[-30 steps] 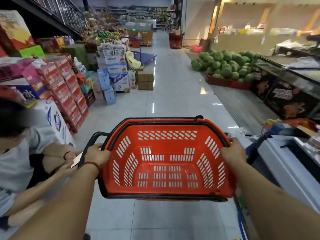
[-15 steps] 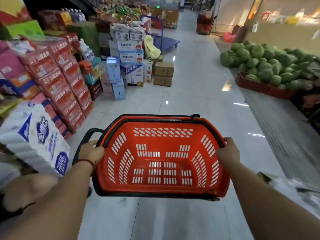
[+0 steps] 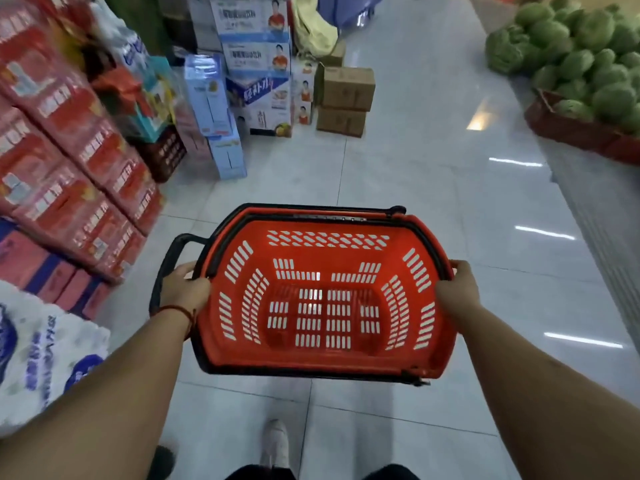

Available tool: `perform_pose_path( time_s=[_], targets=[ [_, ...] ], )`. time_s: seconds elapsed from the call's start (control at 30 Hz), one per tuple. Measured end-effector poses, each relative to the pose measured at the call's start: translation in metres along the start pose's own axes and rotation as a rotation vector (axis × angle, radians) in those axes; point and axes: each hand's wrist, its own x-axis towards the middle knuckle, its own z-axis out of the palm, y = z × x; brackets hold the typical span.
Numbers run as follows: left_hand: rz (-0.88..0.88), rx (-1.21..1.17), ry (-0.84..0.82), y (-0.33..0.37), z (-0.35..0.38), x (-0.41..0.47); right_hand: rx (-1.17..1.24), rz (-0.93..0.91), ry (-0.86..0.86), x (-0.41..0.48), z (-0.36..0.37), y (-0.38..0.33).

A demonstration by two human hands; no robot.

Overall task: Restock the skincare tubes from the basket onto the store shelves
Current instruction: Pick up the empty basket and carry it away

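- Far left, low: a white wrapped pack with blue print (image 3: 41, 348) stands at the edge of the view; the print is blurred and I cannot read it.
- Left, above it: stacked red cartons (image 3: 69, 161) form a wall along the aisle.
- Left of centre: a black handle loop (image 3: 166, 268) sticks out from the basket's left end.
- My left hand (image 3: 185, 289) grips the basket's left rim. The fingers (image 3: 199, 281) are curled over the black edge and hold it. A red cord (image 3: 176, 311) circles the wrist.
- Further up the aisle: pale blue cartons (image 3: 221, 109) stand on the floor, just beside the taller white-and-blue boxes (image 3: 256, 57).
- Bottom centre: one light shoe (image 3: 275, 441) is on the floor tiles (image 3: 433, 168).
- Centre: the red basket (image 3: 311, 360) is held between both hands, roughly level, in front of me and above the floor. Its slotted bottom and walls are in full view, and the light floor shows through the slots.
- Beyond the basket: two brown cardboard boxes (image 3: 346, 98) are stacked one on the other.
- My right hand (image 3: 455, 292) grips the basket's right rim, with the fingers (image 3: 459, 266) wrapped over the edge and holding it.
- Far right, top: green melons (image 3: 581, 64) are heaped in a dark red crate (image 3: 568, 129), well apart from the basket.
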Motion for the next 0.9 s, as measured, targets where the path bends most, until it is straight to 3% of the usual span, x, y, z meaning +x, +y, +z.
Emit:
perform_pose_path(
  time_s=[0.17, 0.47, 0.7, 0.9],
  targets=[
    [-0.085, 0.059, 0.029, -0.004, 0.069, 0.136, -0.046, 0.054, -0.075, 0.137, 0.091, -0.013],
    [-0.246, 0.106, 0.121, -0.113, 0.211, 0.332, -0.145, 0.136, -0.263, 0.366, 0.264, 0.054],
    [-0.321, 0.224, -0.056, -0.163, 0.259, 0.4, -0.199, 0.228, -0.249, 0.444, 0.334, 0.106],
    [-0.381, 0.318, -0.145, -0.187, 0.27, 0.404, -0.268, 0.3, -0.25, 0.461, 0.354, 0.133]
  ],
)
